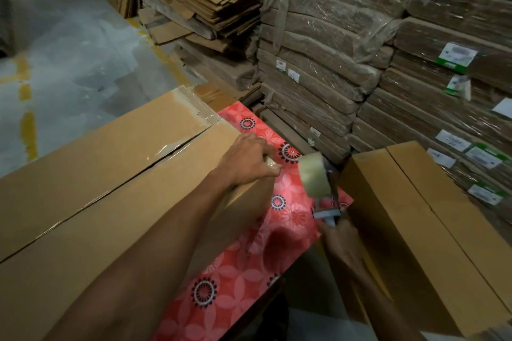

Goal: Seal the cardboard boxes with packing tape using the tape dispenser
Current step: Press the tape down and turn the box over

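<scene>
Big box (pixel 91 188) lies on the red floral cloth (pixel 243 271). Its centre seam runs diagonally, with glossy clear tape (pixel 159 151) on the far stretch and more tape wrapped over the far end. Left arm reaches across the box top, forearm nearly straight. Left hand (pixel 248 159) is palm-down at the box's right top edge with fingers curled over it, clamping the edge. There's a pale shiny bit under the fingertips, maybe a tape end, can't confirm. Tape dispenser (pixel 325 202) is just right of the box, off its surface and above the cloth. Its clear roll (pixel 314 177) is tilted up and toward the box, with the grey frame below. Right hand (pixel 342 239) sits low, right of the box, with fingers wrapped round the dispenser handle and the wrist angled up. Second box (pixel 421 224) stands further right of the big box, just past the dispenser, with its top seam untaped. Behind the big box are shrink-wrapped stacks of flat cardboard (pixel 318 63) and a loose pile of flattened cartons (pixel 210 0). Left of it is grey floor (pixel 69 36) with yellow markings.
</scene>
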